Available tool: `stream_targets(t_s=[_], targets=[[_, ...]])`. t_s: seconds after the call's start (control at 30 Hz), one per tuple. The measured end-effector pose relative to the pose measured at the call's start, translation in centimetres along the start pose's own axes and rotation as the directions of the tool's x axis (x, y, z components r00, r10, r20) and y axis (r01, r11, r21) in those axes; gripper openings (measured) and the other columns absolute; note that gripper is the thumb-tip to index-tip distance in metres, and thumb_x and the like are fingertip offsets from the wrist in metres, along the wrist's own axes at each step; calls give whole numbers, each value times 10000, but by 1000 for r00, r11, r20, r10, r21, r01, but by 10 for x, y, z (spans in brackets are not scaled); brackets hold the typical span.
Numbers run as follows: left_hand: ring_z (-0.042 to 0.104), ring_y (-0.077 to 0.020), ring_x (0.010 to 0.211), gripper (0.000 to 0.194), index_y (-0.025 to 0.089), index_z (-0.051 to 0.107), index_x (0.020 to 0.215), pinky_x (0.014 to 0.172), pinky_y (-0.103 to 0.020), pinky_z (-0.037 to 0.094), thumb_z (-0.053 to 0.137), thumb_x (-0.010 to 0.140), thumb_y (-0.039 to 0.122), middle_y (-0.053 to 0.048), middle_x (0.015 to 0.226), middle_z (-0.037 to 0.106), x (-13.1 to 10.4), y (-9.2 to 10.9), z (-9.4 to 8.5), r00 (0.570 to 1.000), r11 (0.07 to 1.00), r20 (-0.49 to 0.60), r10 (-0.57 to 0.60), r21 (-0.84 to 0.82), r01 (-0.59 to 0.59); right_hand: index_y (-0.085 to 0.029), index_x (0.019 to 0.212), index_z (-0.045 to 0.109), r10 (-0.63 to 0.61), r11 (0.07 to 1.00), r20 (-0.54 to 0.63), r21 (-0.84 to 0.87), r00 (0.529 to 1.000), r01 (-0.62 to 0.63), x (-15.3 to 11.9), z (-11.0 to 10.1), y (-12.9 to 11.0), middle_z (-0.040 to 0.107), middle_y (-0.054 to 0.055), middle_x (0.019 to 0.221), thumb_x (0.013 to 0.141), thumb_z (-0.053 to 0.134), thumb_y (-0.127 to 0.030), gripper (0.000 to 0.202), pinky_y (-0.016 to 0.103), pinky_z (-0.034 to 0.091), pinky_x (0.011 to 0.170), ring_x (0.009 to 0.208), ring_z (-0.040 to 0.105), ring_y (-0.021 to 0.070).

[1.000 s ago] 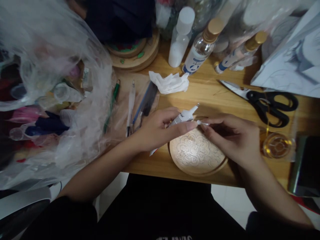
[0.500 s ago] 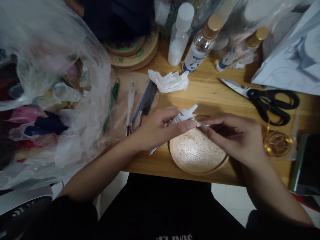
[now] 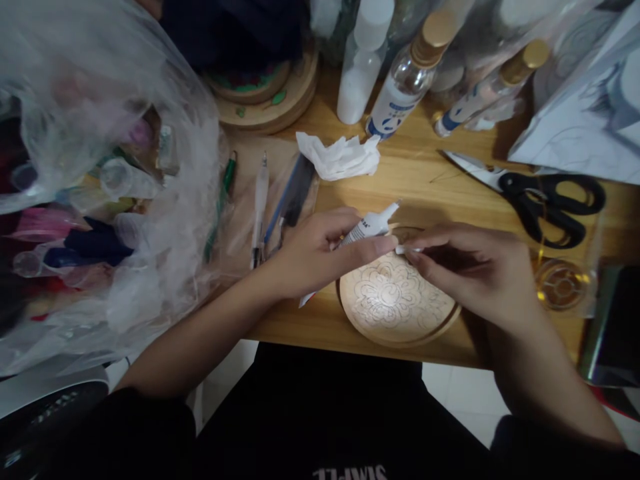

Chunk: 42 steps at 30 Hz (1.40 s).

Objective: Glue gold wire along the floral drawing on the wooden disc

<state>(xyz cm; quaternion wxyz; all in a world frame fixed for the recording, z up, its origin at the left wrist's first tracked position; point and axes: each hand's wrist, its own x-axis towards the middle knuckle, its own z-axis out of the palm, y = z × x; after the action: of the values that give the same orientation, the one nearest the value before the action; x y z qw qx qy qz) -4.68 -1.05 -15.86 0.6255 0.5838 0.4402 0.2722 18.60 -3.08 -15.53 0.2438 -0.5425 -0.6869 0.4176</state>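
White tube (image 3: pixel 370 227) is what's in the left hand (image 3: pixel 333 257), folks, with its narrow nozzle slanting up and off to the right, over by the far edge of the wooden disc (image 3: pixel 400 313). That hand is closed around it, thumb stretched along the near side, and the tail end with a bit of red pokes out below the palm. Right hand (image 3: pixel 473 270) is mostly closed too, thumb and fingertips pinching a small white piece (image 3: pixel 401 249) just beside the left thumb tip. Can't really tell whether those two touch, or exactly what that piece is, since the fingers cover part of it. Disc sits flat on the wood table (image 3: pixel 290 327) under both hands, with a flower pattern in thin lines on its face and a shiny spot near the middle. Beyond it there's a crumpled tissue (image 3: pixel 345 159), then the bottles with white and gold caps. Black-handled scissors (image 3: pixel 537 197) lie past the right hand, blades a little apart, with a spool of gold thread (image 3: pixel 563 283) on the near side of them. Over on the left, a green pen (image 3: pixel 229 175) lies near a big clear plastic bag (image 3: pixel 185 220) full of colourful bits.
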Motion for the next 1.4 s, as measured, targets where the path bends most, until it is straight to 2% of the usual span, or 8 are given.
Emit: stream_targets(t_s=[0.37, 0.7, 1.13, 1.4], targets=[[525, -109, 627, 452, 192, 489, 608, 579, -279, 403, 608, 866, 544, 7, 673, 553, 0, -1, -1, 1000, 1000, 6, -12, 15, 12, -244, 866, 762, 5, 1000, -70, -15, 998, -6, 1, 5, 1, 776, 15, 847, 808, 729, -268, 72, 274, 558, 606, 703, 711, 143], [519, -111, 616, 433, 193, 466, 606, 565, -280, 390, 607, 869, 506, 10, 656, 545, 1, 1, -1, 1000, 1000, 13, -4, -3, 4, -262, 900, 765, 10, 1000, -99, 27, 995, -8, 0, 8, 1, 785, 2, 892, 809, 734, -245, 98, 262, 565, 601, 714, 713, 131], [506, -102, 621, 385, 189, 515, 624, 571, -271, 381, 611, 867, 472, 14, 663, 540, 1, 0, -1, 1000, 999, 31, 2, -49, 0, -245, 896, 773, 23, 1000, -166, 0, 986, -24, 3, 12, -2, 775, 5, 814, 815, 736, -273, 93, 227, 513, 507, 587, 658, 97], [506, -101, 625, 394, 190, 512, 628, 580, -273, 385, 606, 868, 488, 14, 670, 539, 1, 0, -1, 999, 999, 36, 0, -37, 1, -249, 905, 772, 16, 1000, -130, 15, 991, -14, 1, 10, 0, 782, 20, 858, 814, 736, -270, 100, 242, 530, 537, 648, 688, 119]])
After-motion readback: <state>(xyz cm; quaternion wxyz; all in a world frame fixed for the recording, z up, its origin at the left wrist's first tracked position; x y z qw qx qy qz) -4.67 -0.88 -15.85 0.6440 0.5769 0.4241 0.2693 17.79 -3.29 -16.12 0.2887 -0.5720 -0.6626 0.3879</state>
